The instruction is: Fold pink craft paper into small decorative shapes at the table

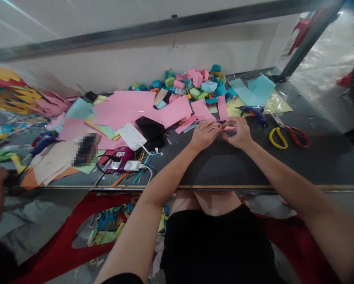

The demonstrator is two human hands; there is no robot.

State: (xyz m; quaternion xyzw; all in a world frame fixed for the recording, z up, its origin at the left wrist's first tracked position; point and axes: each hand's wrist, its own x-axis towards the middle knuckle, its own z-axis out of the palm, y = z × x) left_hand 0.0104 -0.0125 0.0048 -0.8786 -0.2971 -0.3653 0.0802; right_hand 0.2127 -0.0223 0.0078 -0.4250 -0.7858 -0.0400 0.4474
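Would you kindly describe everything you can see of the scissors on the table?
The scissors have silvery, metal-looking blades and plastic-looking loops: a yellow handle and a red handle, spread apart. They lie on the dark tabletop, right of the right hand, blades pointing away from the person and leftward, near the blue glue gun. The blades seem partly open, but their tips are too blurred to tell what they touch. No hand touches the scissors.

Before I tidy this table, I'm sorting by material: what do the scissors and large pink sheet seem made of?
Scissors: probably smooth plastic handles, solid yellow and red; blades likely metal, silvery. Large pink sheet: matte, flat paper or thin card.
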